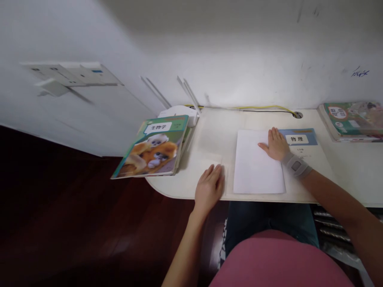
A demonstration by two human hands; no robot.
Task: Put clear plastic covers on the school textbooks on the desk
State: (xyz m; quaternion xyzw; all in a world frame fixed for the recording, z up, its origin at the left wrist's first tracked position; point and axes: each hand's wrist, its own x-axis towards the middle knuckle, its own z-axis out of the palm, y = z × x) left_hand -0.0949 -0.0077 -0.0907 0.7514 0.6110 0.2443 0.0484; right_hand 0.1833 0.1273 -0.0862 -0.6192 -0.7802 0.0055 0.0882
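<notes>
My right hand point(277, 146) lies flat, fingers stretched out, where a blank white sheet point(257, 167) meets a physics textbook point(311, 153) with a blue band across its top. A grey band is on that wrist. The forearm hides part of the textbook. I cannot tell whether the white sheet is loose or part of the book. To the left, my left hand point(208, 187) rests by the table's front edge with its fingers extended and nothing visible in it. Beside it, what looks like a see-through film point(217, 137) covers part of the tabletop.
A biology textbook point(152, 149) tops a stack overhanging the table's point(167, 189) left end, next to a white router point(179, 111) with antennas. More books point(354, 119) are stacked at the right. A yellow cable point(257, 107) runs along the wall to a hole.
</notes>
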